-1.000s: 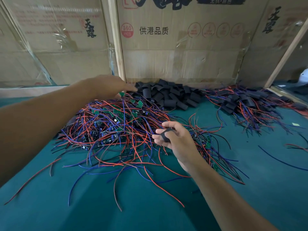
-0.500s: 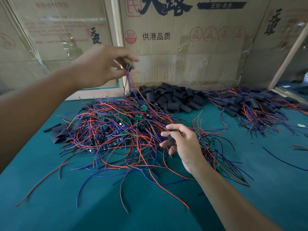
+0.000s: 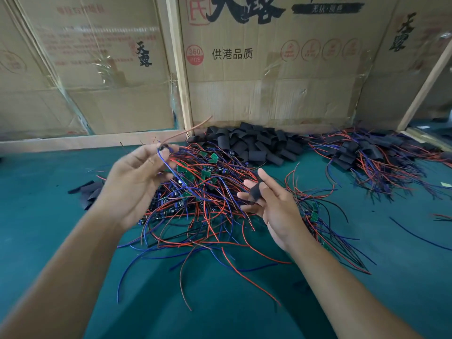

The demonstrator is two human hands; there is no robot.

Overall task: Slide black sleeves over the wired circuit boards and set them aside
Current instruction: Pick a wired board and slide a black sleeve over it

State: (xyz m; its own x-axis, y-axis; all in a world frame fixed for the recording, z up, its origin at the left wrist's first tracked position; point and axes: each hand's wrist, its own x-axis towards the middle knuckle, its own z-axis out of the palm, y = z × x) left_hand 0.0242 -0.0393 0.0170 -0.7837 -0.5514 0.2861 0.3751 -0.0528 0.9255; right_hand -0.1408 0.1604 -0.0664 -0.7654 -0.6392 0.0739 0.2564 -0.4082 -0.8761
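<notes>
Both hands are up over the green tabletop [image 3: 73, 241], and this is the matching-up step: one board in one hand, one sleeve in the other, not yet joined. The left hand [image 3: 137, 182] is raised palm-up, its thumb and fingertips pinched on a small dark part at the top, most likely a wired circuit board [image 3: 165, 148], though motion blur leaves it hard to read. A blue lead [image 3: 168, 165] drops from that pinch across the palm, and a red lead [image 3: 193, 128] flicks up and away toward the cardboard wall [image 3: 269, 99].

Over to the right hand [image 3: 274, 204]: its grip is a loose pinch, a short black sleeve [image 3: 255, 192] held between the fingers with the other fingers spread. The sleeve sits well apart from the board, with the heap of unsleeved boards and wires [image 3: 203, 192] lying below and between the hands.

At the back, touching the wall, sits the stock of loose black sleeves [image 3: 259, 145]. Off to the right lies the pile of finished, sleeved boards [image 3: 362, 155], wires trailing forward. A few flat dark pieces [image 3: 88, 192] rest left of the heap.

Next, I'd judge, the hands must close together. The sleeve's open end needs turning toward the board, and the loose leads should be gathered so they feed through first. The trailing blue lead could snag in the heap, so a clean lift matters before the sleeve slides on.
</notes>
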